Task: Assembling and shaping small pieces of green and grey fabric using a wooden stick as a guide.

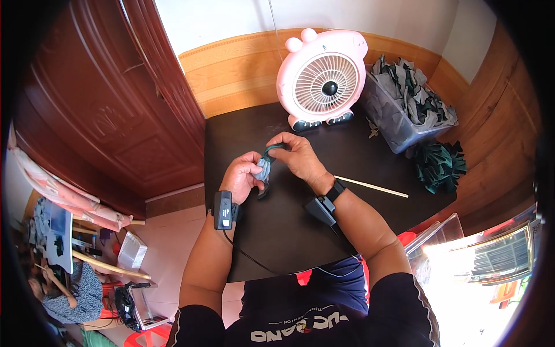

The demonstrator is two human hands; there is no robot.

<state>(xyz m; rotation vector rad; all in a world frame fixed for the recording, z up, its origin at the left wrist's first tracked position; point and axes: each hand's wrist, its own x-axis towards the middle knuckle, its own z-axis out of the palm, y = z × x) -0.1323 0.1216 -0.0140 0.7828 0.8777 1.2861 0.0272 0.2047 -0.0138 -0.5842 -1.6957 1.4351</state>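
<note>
Over the dark table (pixel 260 231), my two hands meet on a small gathered bunch of grey-blue cloth (pixel 263 169) with a dark green band at its top. My left hand (pixel 241 174) is closed around the bunch from the left side. Thumb and fingers of my right hand (pixel 298 155) pinch the dark green strip (pixel 272 149) at the top. A darker tail of cloth hangs below the bunch. To the right of my right wrist, a thin pale stick (pixel 371 186) lies on the table.
A pink animal-shaped fan (pixel 324 81) stands at the back. Right of it, a clear plastic bin (pixel 384 118) overflows with grey and green cloth pieces, a dark green cloth bundle (pixel 439 168) beside it. Another person (pixel 78 295) sits at the lower left. A brown door (pixel 115 115) is on the left.
</note>
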